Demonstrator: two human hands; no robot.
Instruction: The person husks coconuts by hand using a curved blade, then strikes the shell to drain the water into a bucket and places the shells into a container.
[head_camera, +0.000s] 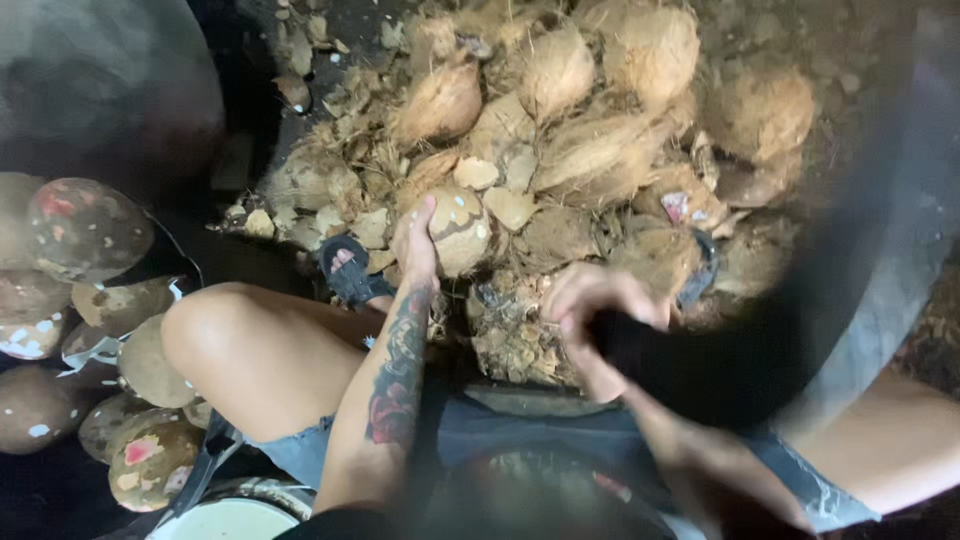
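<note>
Dark ground (250, 120) fills the frame from top to bottom and carries everything. A heap of husked brown coconuts (600, 110) lies on it across the upper middle and upper right, with loose husk chips and fibre (350, 215) scattered around the heap's lower left edge. At the left edge and lower left of the frame, a cluster of smooth trimmed coconuts (85, 225), mottled brown with pale patches, rests directly on the ground.

No packages, no labels, no signs, no screens (anywhere in this view)
</note>
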